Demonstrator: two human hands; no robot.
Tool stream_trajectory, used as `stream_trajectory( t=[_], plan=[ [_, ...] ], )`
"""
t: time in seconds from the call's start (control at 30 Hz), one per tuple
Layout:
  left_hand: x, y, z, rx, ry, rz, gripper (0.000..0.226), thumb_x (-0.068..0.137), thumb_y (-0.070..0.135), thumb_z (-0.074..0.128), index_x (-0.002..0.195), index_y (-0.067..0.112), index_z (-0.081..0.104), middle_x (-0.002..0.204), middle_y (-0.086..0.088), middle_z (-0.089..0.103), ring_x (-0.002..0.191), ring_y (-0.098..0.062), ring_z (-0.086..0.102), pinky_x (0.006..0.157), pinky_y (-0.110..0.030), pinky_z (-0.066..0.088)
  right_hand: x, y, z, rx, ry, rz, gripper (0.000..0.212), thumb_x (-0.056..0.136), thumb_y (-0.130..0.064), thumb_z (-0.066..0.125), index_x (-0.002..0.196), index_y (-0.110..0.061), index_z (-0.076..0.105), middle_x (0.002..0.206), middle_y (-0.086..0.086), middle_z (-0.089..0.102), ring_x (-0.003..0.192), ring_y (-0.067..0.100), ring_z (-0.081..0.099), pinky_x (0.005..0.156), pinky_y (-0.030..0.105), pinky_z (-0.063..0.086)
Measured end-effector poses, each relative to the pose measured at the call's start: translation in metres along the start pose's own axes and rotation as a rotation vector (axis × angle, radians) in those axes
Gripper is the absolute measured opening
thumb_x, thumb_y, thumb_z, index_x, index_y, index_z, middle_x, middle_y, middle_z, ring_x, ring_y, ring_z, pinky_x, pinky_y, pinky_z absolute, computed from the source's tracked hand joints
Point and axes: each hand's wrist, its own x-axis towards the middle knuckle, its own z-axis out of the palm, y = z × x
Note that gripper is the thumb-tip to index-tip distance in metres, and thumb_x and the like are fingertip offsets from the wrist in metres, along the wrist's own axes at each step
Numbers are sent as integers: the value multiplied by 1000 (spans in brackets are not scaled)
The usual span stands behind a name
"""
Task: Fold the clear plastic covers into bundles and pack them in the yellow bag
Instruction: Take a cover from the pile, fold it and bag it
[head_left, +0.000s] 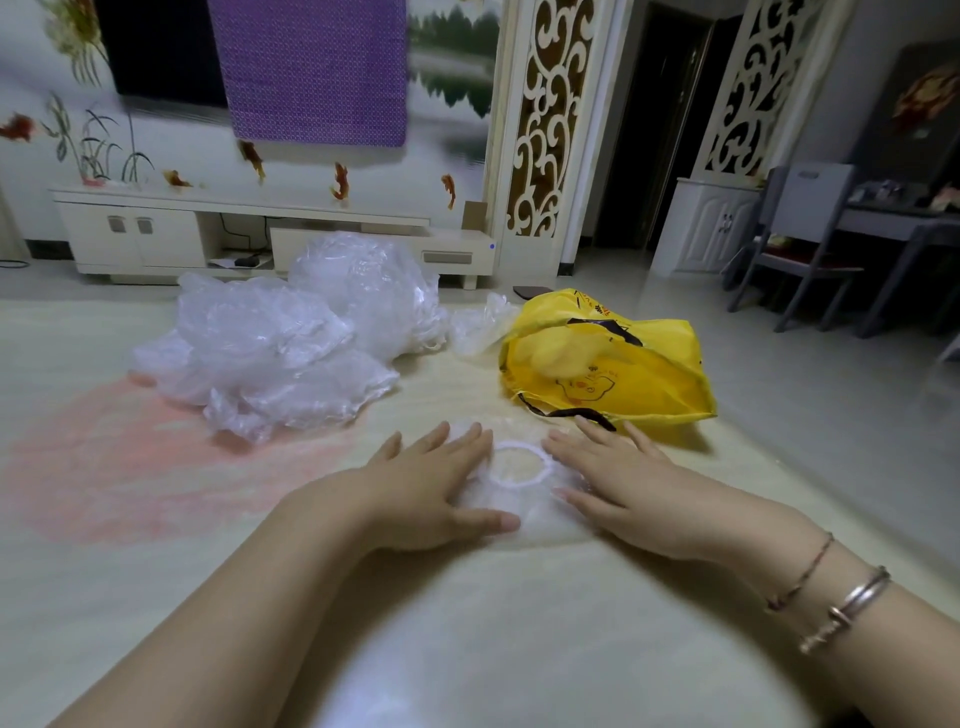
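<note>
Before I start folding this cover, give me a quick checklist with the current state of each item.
1. Cover lies flat on the floor: ok, spread out with its white elastic ring facing up.
2. Left hand on the cover: ok, flat, pressing its left side.
3. Right hand on the cover: ok, flat, pressing its right side.
4. Edges free of creases: cannot tell, the film is too clear to read.
5. Yellow bag in reach and open: ok, just beyond the right hand, mouth facing the hands.
6. Pile apart from the cover: ok, it sits farther back on the left.
</note>
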Motion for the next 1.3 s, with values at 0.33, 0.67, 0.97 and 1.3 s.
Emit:
stream_trajectory(
  t=[0.33,0.67,0.97,1.3],
  plan=[
    [-11,4,-16,-251,223,71,76,71,64,68,138,42,41,153,23,21,144,-4,8,116,-26,11,-20,11,1,327,182,-133,80,75,-79,43,145,-44,26,151,-32,14,142,-11,-3,119,22,5],
    [-12,4,-16,-354,129,45,68,59,58,82,116,42,50,115,26,40,113,-1,39,103,-29,38,-22,6,10,271,350,-194,32,84,-24,59,116,-28,57,114,-16,55,108,-2,49,92,20,43],
    [-2,1,-13,-430,338,57,20,85,25,65,105,27,60,101,14,60,89,-3,56,72,-8,41,14,9,8,782,478,217,35,93,-15,46,60,-11,55,54,-2,56,55,12,52,54,33,36],
    [15,7,2,-568,667,-182,33,94,25,49,75,5,65,72,-11,67,69,-23,66,69,-35,50,20,-2,-3,663,382,278,80,88,-68,22,87,1,63,86,14,65,84,30,57,75,36,43]
  ],
)
